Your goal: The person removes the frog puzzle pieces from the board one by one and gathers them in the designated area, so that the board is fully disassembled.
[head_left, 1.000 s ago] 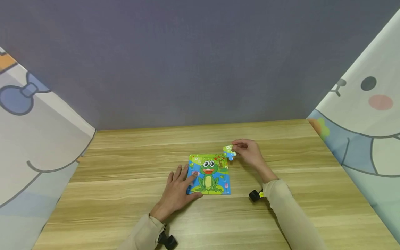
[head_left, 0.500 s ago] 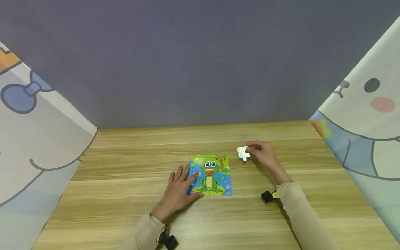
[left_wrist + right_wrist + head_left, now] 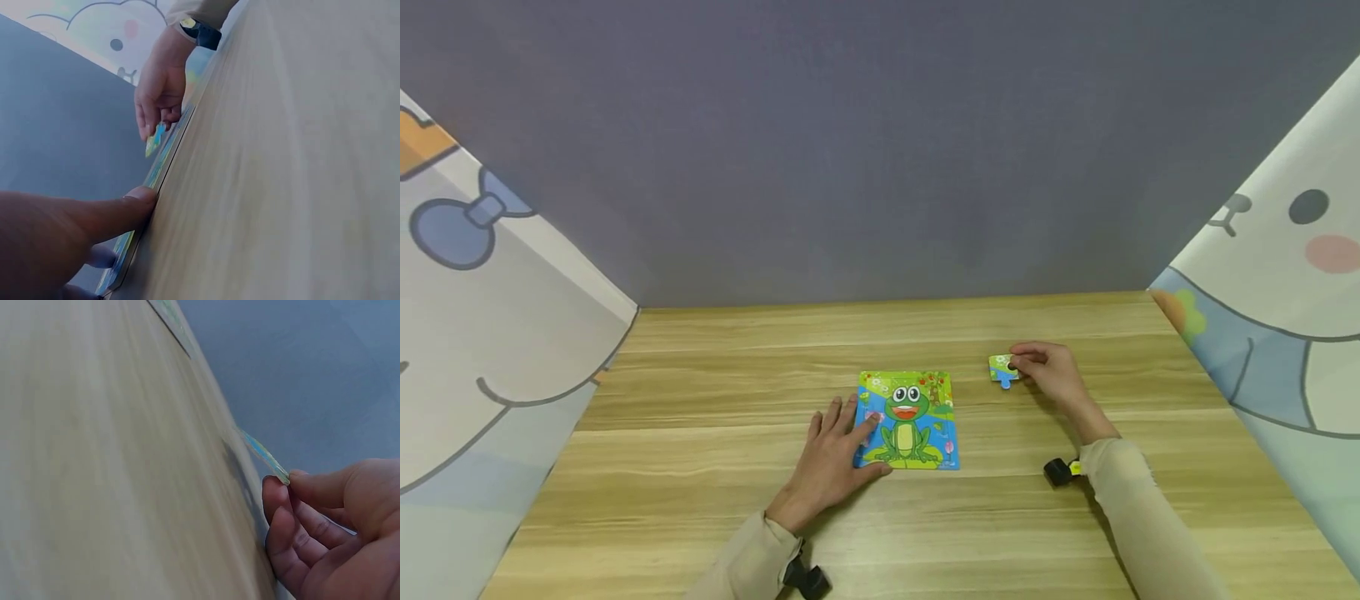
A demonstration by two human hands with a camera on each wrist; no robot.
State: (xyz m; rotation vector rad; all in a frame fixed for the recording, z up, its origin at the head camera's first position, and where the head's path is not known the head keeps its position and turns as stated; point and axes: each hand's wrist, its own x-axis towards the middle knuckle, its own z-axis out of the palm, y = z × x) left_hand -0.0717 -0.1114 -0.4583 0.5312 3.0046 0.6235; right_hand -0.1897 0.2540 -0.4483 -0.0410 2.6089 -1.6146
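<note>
A square frog jigsaw puzzle (image 3: 907, 421), in green and blue, lies flat on the wooden table in the head view. My left hand (image 3: 826, 468) rests at its left side with fingers spread, the index finger lying over the picture. In the left wrist view the thumb (image 3: 119, 212) touches the board's near edge. To the right of the puzzle, my right hand (image 3: 1056, 382) pinches a puzzle piece (image 3: 1002, 369) by one side between thumb and fingers. That piece is green with white flowers and has a blue tab. The right wrist view shows it edge-on (image 3: 265, 457), raised off the table.
The wooden table (image 3: 700, 392) meets a grey wall (image 3: 880, 167) at the back. Cartoon-printed panels stand at the left (image 3: 512, 317) and right (image 3: 1285, 317). Both wrists wear small black cameras.
My right hand has moved right, away from the puzzle, still pinching the piece. The piece flashed with glare midway. My left hand stays on the puzzle, and the view has shifted slightly.
</note>
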